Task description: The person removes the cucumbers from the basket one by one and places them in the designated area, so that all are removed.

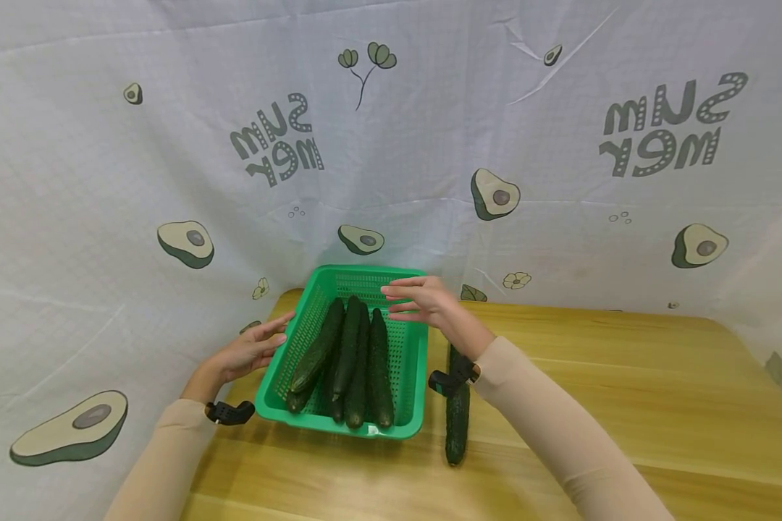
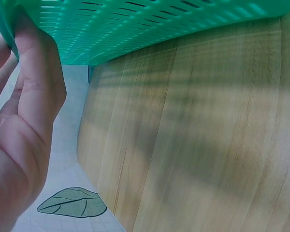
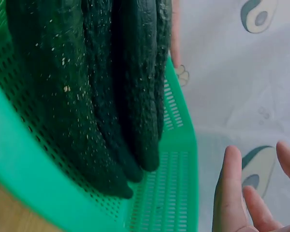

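A green plastic basket [image 1: 407,433] with slotted walls holds several dark green cucumbers [image 1: 347,354], lying lengthwise and partly on top of one another. My left hand [image 1: 250,351] is at the basket's left side, its fingers fairly straight and its thumb touching near the rim, as the left wrist view shows. Over the basket's right rim hovers my right hand [image 1: 423,300], fingers spread and holding nothing. One more cucumber [image 1: 456,430] lies on the table to the right of the basket, its far part hidden beneath my right wrist.
The basket stands on a wooden table [image 1: 599,391] near its back left corner. Behind and to the left hangs a white cloth [image 1: 417,145] printed with avocados and lettering. Black wrist cameras are strapped to both wrists.
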`<state>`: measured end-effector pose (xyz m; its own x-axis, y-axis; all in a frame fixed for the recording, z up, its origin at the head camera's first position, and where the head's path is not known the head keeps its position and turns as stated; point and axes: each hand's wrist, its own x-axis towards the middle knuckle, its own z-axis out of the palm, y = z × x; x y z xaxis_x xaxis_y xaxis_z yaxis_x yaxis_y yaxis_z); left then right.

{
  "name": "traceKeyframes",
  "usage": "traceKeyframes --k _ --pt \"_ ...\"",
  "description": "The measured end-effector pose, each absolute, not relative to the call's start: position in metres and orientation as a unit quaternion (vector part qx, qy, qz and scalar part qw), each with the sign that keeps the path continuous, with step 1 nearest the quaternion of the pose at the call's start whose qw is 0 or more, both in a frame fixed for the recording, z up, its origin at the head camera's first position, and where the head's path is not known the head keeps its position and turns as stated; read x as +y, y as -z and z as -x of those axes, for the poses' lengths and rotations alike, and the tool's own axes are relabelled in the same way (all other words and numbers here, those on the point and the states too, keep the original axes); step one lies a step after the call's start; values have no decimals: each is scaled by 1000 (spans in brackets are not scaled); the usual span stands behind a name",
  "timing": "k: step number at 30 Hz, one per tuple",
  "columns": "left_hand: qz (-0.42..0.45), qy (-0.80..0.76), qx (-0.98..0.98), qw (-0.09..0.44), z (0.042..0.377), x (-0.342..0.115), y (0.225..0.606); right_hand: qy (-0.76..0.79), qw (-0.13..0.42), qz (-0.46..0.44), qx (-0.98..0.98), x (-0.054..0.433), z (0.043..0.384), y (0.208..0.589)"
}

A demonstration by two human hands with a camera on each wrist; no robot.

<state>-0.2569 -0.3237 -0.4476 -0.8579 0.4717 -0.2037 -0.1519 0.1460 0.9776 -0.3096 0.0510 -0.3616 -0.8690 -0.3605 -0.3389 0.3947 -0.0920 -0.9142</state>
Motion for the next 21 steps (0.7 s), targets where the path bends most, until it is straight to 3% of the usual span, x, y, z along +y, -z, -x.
traceKeyframes --k 21 --pt "-119 -638 722 240 257 -324 448 698 296 -27 651 7 318 396"
